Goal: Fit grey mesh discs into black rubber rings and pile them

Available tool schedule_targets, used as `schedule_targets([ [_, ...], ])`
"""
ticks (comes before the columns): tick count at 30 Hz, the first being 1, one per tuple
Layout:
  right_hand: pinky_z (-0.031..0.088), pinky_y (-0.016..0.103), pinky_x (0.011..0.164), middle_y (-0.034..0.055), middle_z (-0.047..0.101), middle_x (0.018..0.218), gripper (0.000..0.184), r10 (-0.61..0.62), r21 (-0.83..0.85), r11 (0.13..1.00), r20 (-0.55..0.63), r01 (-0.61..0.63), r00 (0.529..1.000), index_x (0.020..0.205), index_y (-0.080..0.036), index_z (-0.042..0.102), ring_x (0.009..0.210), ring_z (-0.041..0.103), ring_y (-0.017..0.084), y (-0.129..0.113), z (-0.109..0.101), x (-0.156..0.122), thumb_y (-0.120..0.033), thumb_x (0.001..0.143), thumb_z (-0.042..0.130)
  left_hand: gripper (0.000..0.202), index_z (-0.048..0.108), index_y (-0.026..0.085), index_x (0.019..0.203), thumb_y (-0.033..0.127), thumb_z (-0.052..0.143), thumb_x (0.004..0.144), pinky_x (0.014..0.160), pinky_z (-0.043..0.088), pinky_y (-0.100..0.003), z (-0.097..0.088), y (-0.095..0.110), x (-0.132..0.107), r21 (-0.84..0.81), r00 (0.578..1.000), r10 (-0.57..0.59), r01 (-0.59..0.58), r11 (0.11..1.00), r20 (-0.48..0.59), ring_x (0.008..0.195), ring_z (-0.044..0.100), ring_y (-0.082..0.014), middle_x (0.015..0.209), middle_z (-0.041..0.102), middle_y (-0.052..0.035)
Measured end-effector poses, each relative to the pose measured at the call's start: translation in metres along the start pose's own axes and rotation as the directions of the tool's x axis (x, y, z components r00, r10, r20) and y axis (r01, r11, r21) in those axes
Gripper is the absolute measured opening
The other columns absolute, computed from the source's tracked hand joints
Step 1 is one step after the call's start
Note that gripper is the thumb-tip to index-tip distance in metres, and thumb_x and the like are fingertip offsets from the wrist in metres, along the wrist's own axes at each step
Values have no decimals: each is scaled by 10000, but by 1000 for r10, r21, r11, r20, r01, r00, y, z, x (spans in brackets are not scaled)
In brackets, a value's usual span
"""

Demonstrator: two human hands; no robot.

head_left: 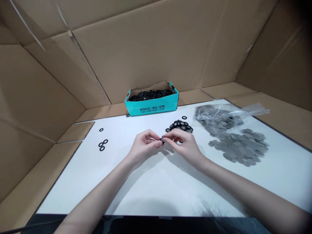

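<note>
Over the middle of the white table, my left hand (144,143) and my right hand (184,145) meet fingertip to fingertip. Between them they pinch a small black ring (162,140), mostly covered by the fingers. Whether a grey disc sits inside this ring I cannot tell. Just behind my right hand lies a heap of black rings with grey centres (181,124), partly hidden by the fingers. To the right of that hand spreads a pile of loose flat grey discs (243,148).
A turquoise box (153,106) full of black rings stands at the back. Beside the grey discs rests a clear plastic bag (216,117) holding more discs. Several loose black rings (102,148) lie at the left. Cardboard walls (156,48) enclose the table (136,191).
</note>
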State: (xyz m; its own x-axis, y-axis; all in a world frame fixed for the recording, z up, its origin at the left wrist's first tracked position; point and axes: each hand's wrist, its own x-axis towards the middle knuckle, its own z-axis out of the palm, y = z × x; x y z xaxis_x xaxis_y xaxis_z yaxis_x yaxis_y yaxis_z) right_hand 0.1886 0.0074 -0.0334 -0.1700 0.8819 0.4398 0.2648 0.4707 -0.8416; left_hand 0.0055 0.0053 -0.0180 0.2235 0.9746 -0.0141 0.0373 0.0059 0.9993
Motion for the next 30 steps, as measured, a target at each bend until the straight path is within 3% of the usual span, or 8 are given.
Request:
schedule_targets([
  [4, 474, 261, 537, 61, 722, 848, 180, 45, 35, 998, 48, -47, 998, 915, -199, 702, 703, 663, 170, 1, 0, 1, -361, 858, 645, 383, 614, 148, 788, 417, 850, 651, 632, 513, -251, 1, -1, 0, -43, 1000, 21, -21, 999, -5, 689, 682, -157, 744, 715, -38],
  [8, 437, 264, 551, 35, 651, 738, 188, -35, -57, 998, 103, 41, 994, 768, -200, 646, 668, 603, 153, 5, -1, 1, -325, 898, 593, 361, 615, 146, 779, 406, 840, 668, 615, 489, -229, 2, 0, -1, -32, 1000, -5, 5, 999, 11, 673, 648, -131, 729, 693, -28],
  [11, 411, 270, 554, 22, 607, 705, 200, -91, -97, 990, 118, 103, 989, 741, -203, 616, 643, 556, 145, 7, -1, 1, -299, 911, 579, 323, 652, 146, 820, 386, 825, 689, 661, 507, -239, 2, 0, -2, 23, 998, 69, -69, 997, -12, 727, 642, -134, 793, 690, -33],
  [16, 402, 267, 557, 14, 600, 699, 229, -72, -48, 996, 171, 81, 983, 736, -203, 590, 630, 539, 140, 9, -2, 2, -316, 931, 551, 235, 693, 157, 889, 339, 768, 759, 794, 540, -282, 5, 0, -3, 99, 988, 156, -155, 983, 3, 841, 670, -169, 912, 720, -63],
  [22, 401, 278, 609, 23, 595, 727, 251, -126, -99, 984, 219, 151, 968, 778, -202, 586, 656, 535, 147, 7, -7, 4, -312, 971, 469, 213, 694, 160, 907, 304, 756, 762, 775, 534, -266, 7, 3, -4, 171, 971, 239, -231, 958, -28, 803, 652, -149, 887, 709, -57],
  [30, 371, 277, 589, 16, 573, 711, 233, -162, -100, 976, 259, 194, 952, 761, -202, 571, 625, 493, 141, 8, -8, 4, -288, 961, 488, 219, 640, 160, 905, 301, 733, 766, 760, 529, -267, 4, 2, -3, 190, 969, 247, -244, 951, 8, 787, 630, -136, 877, 667, -50],
])
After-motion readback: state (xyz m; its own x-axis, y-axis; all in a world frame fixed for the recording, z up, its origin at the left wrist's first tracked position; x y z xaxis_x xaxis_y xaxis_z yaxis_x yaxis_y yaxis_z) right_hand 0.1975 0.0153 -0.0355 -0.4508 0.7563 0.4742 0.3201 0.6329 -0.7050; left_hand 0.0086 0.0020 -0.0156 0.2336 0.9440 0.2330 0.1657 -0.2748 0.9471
